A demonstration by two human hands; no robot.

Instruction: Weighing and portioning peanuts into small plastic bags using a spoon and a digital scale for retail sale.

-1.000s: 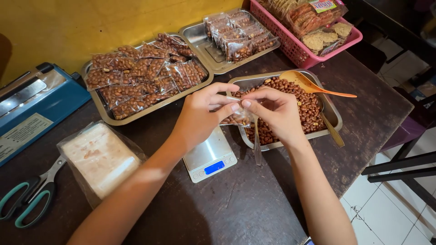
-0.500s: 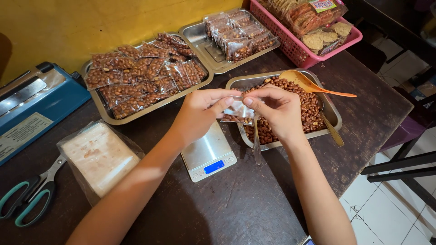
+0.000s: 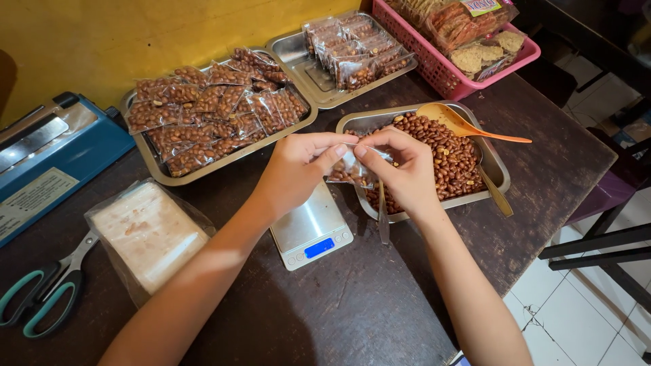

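The small clear bag [image 3: 349, 166] was largely covered by the left hand [image 3: 298, 169] and right hand [image 3: 403, 173]; its opening perhaps pinched, hard to tell. The scissors [image 3: 41, 295] and blue sealer [image 3: 47, 169] were cut off at the left edge.

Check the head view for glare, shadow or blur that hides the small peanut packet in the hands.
Head view: sharp and evenly lit. The left hand and right hand pinch the clear peanut packet; the plastic shows slight sheen and the peanuts remain readable. Soft arm shadows fall on the dark table; the wide lens bends the edges.
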